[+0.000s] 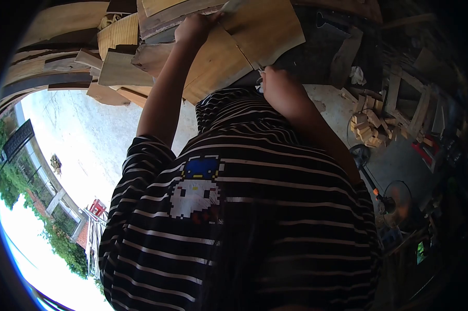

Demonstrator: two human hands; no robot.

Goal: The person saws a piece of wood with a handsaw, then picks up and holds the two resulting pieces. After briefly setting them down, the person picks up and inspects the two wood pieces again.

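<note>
A thin tan wood veneer sheet (213, 62) lies in front of my body. A dark, narrow split line runs slantwise between it and another veneer piece (270, 31) on the far right side. My left hand (192, 30) rests on the wood near the far end of that line, a finger stretched out toward it. At the near end, my right hand (283, 89) is closed around a small, shiny metal tool (260, 76). Its tip meets the line, but most of the tool is hidden by the fingers, so its kind cannot be made out.
Stacked boards and wood offcuts (122, 67) lie at the upper left. On the floor at the right are a pile of small wood blocks (371, 122), a standing fan (394, 199) and long scrap frames (418, 103). A red stool (97, 207) stands at the far left.
</note>
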